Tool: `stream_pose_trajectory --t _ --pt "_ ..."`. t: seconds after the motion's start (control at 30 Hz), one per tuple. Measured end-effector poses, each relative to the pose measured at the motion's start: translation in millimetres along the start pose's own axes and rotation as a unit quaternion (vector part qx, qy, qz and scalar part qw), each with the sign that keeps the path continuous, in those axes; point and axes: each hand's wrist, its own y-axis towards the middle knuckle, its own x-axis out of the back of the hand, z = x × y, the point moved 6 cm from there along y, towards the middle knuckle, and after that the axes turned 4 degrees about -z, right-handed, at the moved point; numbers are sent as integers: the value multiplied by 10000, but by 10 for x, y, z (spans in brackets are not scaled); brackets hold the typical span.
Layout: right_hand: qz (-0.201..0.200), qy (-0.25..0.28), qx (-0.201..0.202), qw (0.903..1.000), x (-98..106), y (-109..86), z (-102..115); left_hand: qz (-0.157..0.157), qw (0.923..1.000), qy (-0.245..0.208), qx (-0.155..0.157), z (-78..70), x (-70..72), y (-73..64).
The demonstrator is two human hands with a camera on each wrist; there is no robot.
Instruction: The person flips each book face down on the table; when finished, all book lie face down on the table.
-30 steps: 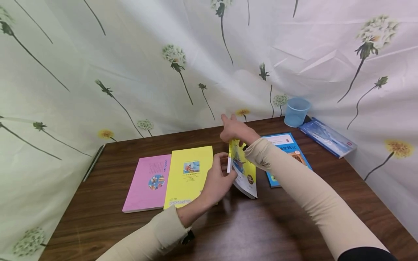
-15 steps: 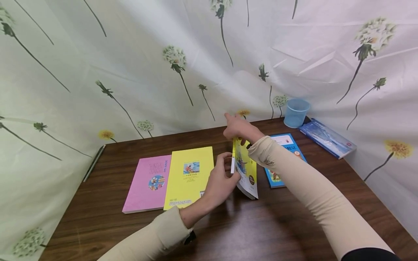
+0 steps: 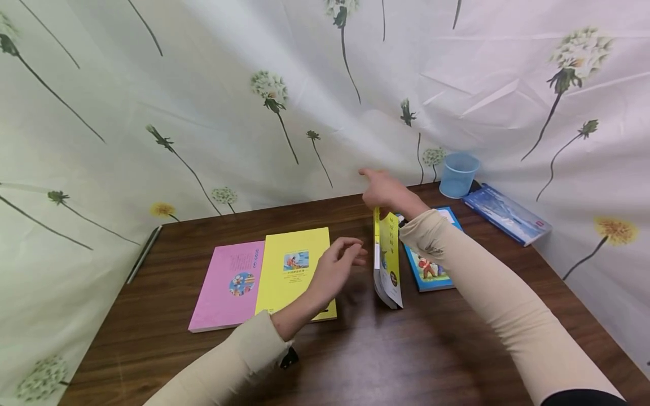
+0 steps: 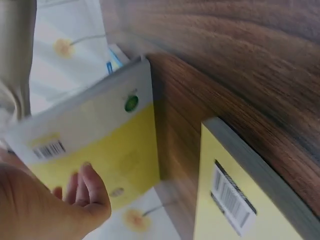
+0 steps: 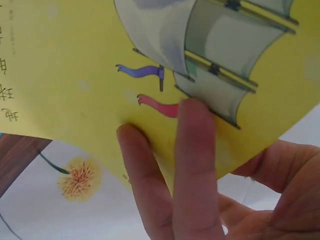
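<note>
A yellow and white book (image 3: pixel 390 256) with a sailing ship on its cover stands upright on the wooden table. My right hand (image 3: pixel 391 193) grips it at its far top edge; in the right wrist view two fingers (image 5: pixel 196 160) press on the ship cover, and the thumb is on the other side. My left hand (image 3: pixel 332 273) is just left of the book, apart from it, fingers loosely bent and holding nothing. In the left wrist view the book's back cover (image 4: pixel 107 130) faces this hand. Under the right forearm lies a blue book (image 3: pixel 429 270), partly hidden.
A yellow book (image 3: pixel 289 282) and a pink book (image 3: pixel 228 287) lie side by side at left. Back right are a light blue cup (image 3: pixel 459 176) and a blue-and-white book (image 3: pixel 508 214). A dandelion-print curtain (image 3: pixel 213 101) hangs behind the table (image 3: pixel 406 355).
My left hand has let go of the yellow and white book and moved slightly left. The right hand has carried the book a little to the right and turned it more edge-on.
</note>
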Motion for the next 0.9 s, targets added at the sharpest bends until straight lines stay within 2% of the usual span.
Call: stream_pose_trajectory --t 0.13,0.27,0.43,0.6,0.77,0.9 --pt "-6 283 129 9995 80 -22 -63 -121 9978 -417 509 123 48 75" --pt "-27 871 26 9962 149 -66 -164 -15 9945 -559 887 236 39 105" --pt "29 1527 -136 9882 212 -109 -316 497 9886 -318 1385 370 -19 108" --pt "107 1872 -180 9821 256 -116 -437 1010 9761 -276 1903 493 -97 88" --pt "97 2174 -314 9755 310 -147 -513 1281 9665 -408 2187 580 -170 62" --pt "67 2517 -352 9671 361 -173 -547 1379 9612 -490 2339 612 -240 31"
